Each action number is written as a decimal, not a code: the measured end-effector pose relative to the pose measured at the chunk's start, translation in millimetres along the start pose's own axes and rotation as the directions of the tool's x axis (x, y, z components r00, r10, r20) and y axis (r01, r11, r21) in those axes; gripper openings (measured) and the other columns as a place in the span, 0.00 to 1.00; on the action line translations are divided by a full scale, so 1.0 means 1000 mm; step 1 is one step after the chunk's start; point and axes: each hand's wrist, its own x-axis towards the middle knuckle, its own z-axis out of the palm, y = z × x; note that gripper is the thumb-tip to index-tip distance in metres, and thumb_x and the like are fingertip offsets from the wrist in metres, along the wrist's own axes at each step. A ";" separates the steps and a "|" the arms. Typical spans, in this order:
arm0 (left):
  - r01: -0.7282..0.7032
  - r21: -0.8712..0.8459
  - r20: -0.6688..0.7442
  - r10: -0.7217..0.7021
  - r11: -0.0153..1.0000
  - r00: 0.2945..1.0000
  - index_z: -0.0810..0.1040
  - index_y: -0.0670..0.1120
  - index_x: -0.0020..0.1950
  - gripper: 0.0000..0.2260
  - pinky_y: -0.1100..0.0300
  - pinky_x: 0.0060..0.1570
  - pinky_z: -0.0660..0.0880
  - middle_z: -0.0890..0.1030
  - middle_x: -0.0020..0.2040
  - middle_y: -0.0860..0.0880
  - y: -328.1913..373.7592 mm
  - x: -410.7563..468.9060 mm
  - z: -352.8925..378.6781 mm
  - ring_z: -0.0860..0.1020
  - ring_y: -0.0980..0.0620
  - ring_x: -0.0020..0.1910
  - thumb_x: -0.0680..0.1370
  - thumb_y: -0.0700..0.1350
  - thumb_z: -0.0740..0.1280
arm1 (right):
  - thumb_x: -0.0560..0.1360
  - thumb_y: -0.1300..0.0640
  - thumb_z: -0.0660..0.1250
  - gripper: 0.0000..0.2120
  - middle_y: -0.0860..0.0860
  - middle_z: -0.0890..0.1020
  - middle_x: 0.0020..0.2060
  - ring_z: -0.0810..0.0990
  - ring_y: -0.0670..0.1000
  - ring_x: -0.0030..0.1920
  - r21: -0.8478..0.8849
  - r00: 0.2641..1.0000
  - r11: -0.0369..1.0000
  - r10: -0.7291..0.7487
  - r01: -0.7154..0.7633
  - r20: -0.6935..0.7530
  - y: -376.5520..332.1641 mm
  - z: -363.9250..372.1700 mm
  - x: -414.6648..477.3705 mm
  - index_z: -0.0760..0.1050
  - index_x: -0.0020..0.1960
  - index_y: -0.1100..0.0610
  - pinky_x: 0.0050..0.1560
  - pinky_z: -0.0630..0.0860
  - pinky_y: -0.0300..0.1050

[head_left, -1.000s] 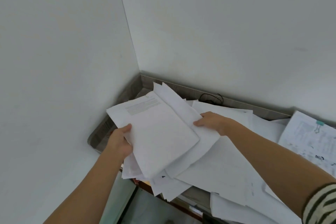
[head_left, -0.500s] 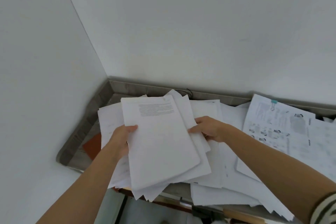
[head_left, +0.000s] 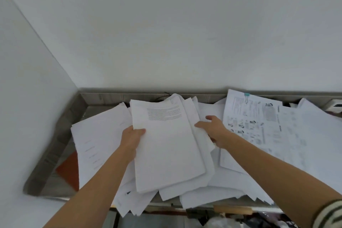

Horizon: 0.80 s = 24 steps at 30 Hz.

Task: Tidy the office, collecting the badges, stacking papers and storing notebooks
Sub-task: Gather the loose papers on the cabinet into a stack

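Stacking is the step in hand, we judge. We hold a paper bundle (head_left: 166, 150) over the loose sheets (head_left: 98, 140) strewn across the desk (head_left: 55, 144) in the wall corner. Our left hand (head_left: 132, 139) grips its left edge, thumb on top, and our right hand (head_left: 214, 131) pinches the right edge. We should squeeze both edges inward, tap the bundle level, then gather the clipped printout (head_left: 253, 116) lying just to the right.

Two plain white walls (head_left: 185, 24) meet above a grey-edged desk (head_left: 55, 139).
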 end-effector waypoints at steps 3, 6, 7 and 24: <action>0.014 -0.003 0.076 -0.013 1.000 0.997 0.79 0.44 0.57 0.10 0.48 0.50 0.79 0.83 0.50 0.45 -0.001 -0.004 0.001 0.82 0.43 0.49 0.77 0.35 0.66 | 0.69 0.54 0.77 0.30 0.57 0.83 0.51 0.84 0.58 0.46 0.004 0.993 0.997 0.076 -0.077 0.094 0.001 0.007 0.005 0.72 0.66 0.62 0.45 0.82 0.51; 0.004 0.009 0.140 -0.005 1.000 0.990 0.78 0.43 0.61 0.13 0.44 0.57 0.77 0.83 0.54 0.43 0.000 -0.010 0.000 0.82 0.41 0.53 0.78 0.36 0.65 | 0.69 0.56 0.77 0.24 0.56 0.83 0.54 0.82 0.58 0.52 -0.188 0.981 0.981 0.086 -0.052 0.174 -0.006 0.016 0.006 0.74 0.61 0.61 0.54 0.79 0.51; 0.002 0.013 0.146 -0.004 1.000 0.989 0.78 0.43 0.62 0.13 0.44 0.57 0.78 0.83 0.55 0.43 0.000 -0.011 -0.001 0.82 0.42 0.53 0.78 0.36 0.65 | 0.71 0.59 0.76 0.22 0.56 0.82 0.54 0.81 0.57 0.51 -0.223 0.977 0.974 0.081 -0.036 0.196 -0.009 0.017 0.006 0.74 0.62 0.61 0.51 0.78 0.48; 0.026 -0.434 0.264 0.099 0.901 0.960 0.86 0.46 0.53 0.11 0.48 0.48 0.81 0.84 0.56 0.43 0.053 -0.045 -0.068 0.83 0.43 0.52 0.73 0.47 0.71 | 0.73 0.65 0.70 0.07 0.58 0.87 0.44 0.87 0.57 0.41 -0.003 0.823 0.975 -0.187 0.223 0.536 -0.150 0.048 -0.038 0.80 0.51 0.61 0.35 0.82 0.48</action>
